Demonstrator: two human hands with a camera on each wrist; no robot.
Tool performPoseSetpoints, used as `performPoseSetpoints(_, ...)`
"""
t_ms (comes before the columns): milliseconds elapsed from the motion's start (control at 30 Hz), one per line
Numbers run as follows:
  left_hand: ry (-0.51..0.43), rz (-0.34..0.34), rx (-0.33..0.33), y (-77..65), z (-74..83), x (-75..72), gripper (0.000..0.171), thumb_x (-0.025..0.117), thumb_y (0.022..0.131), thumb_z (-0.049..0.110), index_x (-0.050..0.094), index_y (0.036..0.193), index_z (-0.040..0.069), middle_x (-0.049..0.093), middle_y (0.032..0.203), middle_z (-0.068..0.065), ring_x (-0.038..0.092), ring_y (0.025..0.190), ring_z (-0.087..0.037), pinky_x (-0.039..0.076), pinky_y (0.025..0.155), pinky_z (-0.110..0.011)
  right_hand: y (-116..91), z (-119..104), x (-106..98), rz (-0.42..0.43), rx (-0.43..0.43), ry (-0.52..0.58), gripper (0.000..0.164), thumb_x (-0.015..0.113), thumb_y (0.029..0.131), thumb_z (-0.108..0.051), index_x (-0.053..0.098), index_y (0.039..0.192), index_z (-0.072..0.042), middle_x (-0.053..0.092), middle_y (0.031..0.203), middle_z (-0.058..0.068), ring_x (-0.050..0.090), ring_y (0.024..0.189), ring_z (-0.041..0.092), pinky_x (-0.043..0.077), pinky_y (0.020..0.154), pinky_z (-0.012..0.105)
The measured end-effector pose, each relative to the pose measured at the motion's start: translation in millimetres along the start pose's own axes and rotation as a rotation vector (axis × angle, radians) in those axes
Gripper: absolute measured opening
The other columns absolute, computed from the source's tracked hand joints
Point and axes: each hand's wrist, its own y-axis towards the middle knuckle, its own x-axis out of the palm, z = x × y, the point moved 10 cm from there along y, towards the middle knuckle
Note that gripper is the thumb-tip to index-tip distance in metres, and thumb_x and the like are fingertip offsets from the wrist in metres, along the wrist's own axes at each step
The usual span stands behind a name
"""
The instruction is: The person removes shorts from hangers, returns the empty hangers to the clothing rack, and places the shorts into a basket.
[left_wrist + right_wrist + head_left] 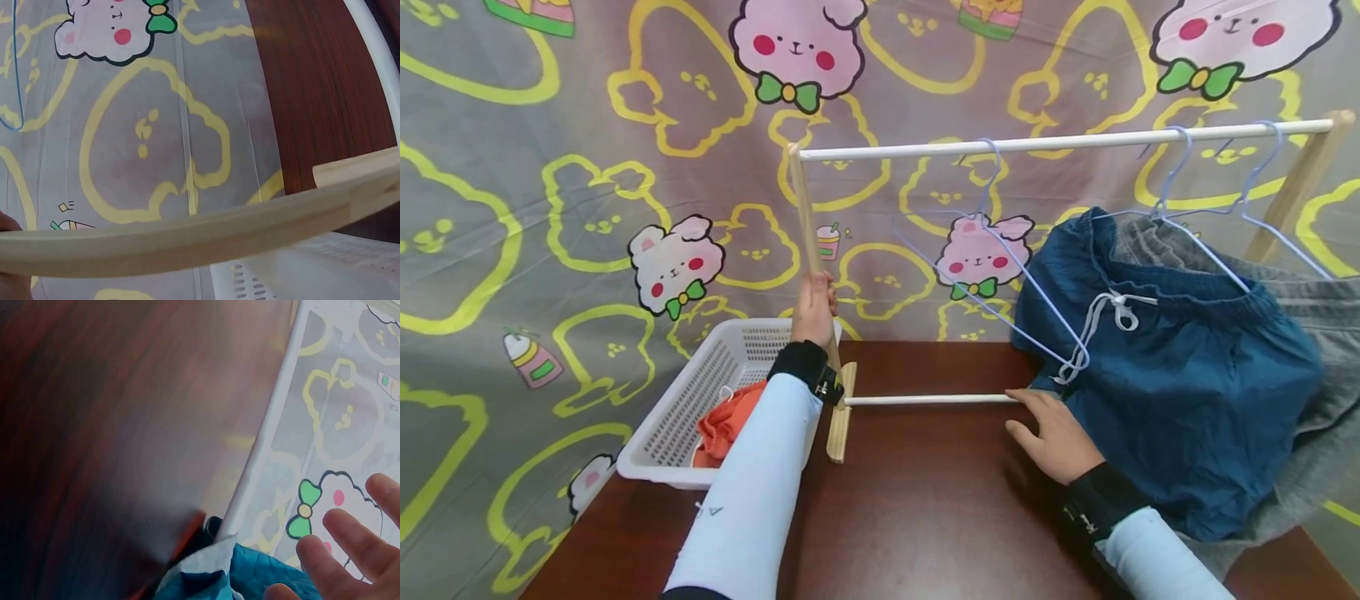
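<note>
My left hand [812, 315] grips the left wooden post [806, 212] of a clothes rack, fingers wrapped round it partway up. In the left wrist view the post [156, 247] crosses the frame, with part of that hand [12, 284] at its left end. My right hand [1063, 440] has its fingers stretched out at the rack's white lower bar [932, 400], beside blue shorts [1187, 383] with a white drawstring. In the right wrist view its spread fingers [331, 569] hold nothing. The shorts hang from a hanger on the white top rail [895, 152].
Behind the shorts hangs a grey garment [1326, 333]. A bare lilac hanger [1037, 296] hangs left of them. The white basket [651, 467] with orange clothing [728, 423] stands at the left on the dark brown table [917, 517]. A patterned curtain [880, 75] backs everything.
</note>
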Motion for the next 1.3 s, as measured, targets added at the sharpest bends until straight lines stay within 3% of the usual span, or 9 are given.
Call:
performPoseSetpoints(333, 0.033, -0.013, 0.032, -1.8, 3.9, -0.9, 0.045, 0.025, 0.110, 0.042, 0.043, 0.118, 0.001, 0.040, 0.083, -0.003, 0.043, 0.071, -0.015, 0.038, 0.069, -0.027, -6.6, 5.3, -31.7, 0.019, 0.019, -0.016, 0.056, 0.060, 0.102, -0.035, 0.046, 0.149, -0.006, 0.047, 0.146, 0.023, 0.044, 0.129, 0.044, 0.034, 0.105, 0.068)
performPoseSetpoints(500, 0.028, -0.016, 0.037, -0.8, 4.0, -0.1, 0.048, 0.025, 0.111, 0.040, 0.043, 0.119, -0.003, 0.040, 0.082, -0.003, 0.043, 0.071, -0.016, 0.038, 0.069, -0.027, -11.5, 1.6, -64.3, 0.102, 0.006, 0.001, 0.052, 0.057, 0.104, -0.027, 0.044, 0.149, -0.004, 0.044, 0.146, 0.026, 0.043, 0.128, 0.045, 0.036, 0.102, 0.069)
performPoseSetpoints(767, 0.023, -0.009, 0.050, -0.2, 3.7, 0.4, 0.039, 0.026, 0.111, 0.039, 0.045, 0.113, 0.005, 0.040, 0.081, -0.003, 0.043, 0.071, -0.019, 0.039, 0.068, -0.027, -20.9, -18.9, -124.6, 0.249, -0.060, 0.044, 0.049, 0.052, 0.105, -0.013, 0.041, 0.150, -0.001, 0.043, 0.142, 0.030, 0.042, 0.126, 0.049, 0.033, 0.098, 0.071)
performPoseSetpoints(900, 0.029, -0.017, 0.048, -0.7, 3.7, 0.2, 0.045, 0.026, 0.111, 0.039, 0.044, 0.118, -0.002, 0.040, 0.082, -0.003, 0.043, 0.071, -0.017, 0.038, 0.069, -0.028, -24.3, -31.1, -149.9, 0.294, -0.071, 0.006, 0.050, 0.050, 0.104, -0.008, 0.039, 0.152, -0.001, 0.039, 0.146, 0.031, 0.038, 0.129, 0.051, 0.029, 0.102, 0.073)
performPoseSetpoints(1067, 0.040, -0.025, 0.062, 0.1, 4.6, -0.5, 0.052, 0.025, 0.111, 0.040, 0.042, 0.122, -0.008, 0.040, 0.082, -0.003, 0.042, 0.070, -0.016, 0.037, 0.068, -0.028, -35.5, -49.3, -185.0, 0.403, -0.104, -0.072, 0.056, 0.055, 0.100, -0.003, 0.039, 0.154, -0.004, 0.037, 0.150, 0.029, 0.035, 0.135, 0.051, 0.025, 0.110, 0.069)
performPoseSetpoints(1167, 0.040, -0.026, 0.076, 1.3, 6.9, -0.2, 0.049, 0.025, 0.111, 0.040, 0.043, 0.119, -0.004, 0.040, 0.082, -0.003, 0.042, 0.070, -0.016, 0.037, 0.067, -0.028, -47.3, -62.8, -209.0, 0.512, -0.149, -0.144, 0.058, 0.060, 0.095, 0.001, 0.043, 0.151, -0.001, 0.039, 0.149, 0.029, 0.034, 0.137, 0.049, 0.023, 0.114, 0.064)
performPoseSetpoints(1300, 0.034, -0.020, 0.073, 0.7, 6.8, -0.6, 0.043, 0.026, 0.111, 0.039, 0.043, 0.115, 0.000, 0.039, 0.081, -0.004, 0.041, 0.069, -0.017, 0.037, 0.067, -0.028, -63.9, -74.9, -238.0, 0.646, -0.145, -0.236, 0.057, 0.060, 0.091, -0.002, 0.046, 0.145, 0.007, 0.039, 0.148, 0.031, 0.031, 0.139, 0.050, 0.019, 0.118, 0.059)
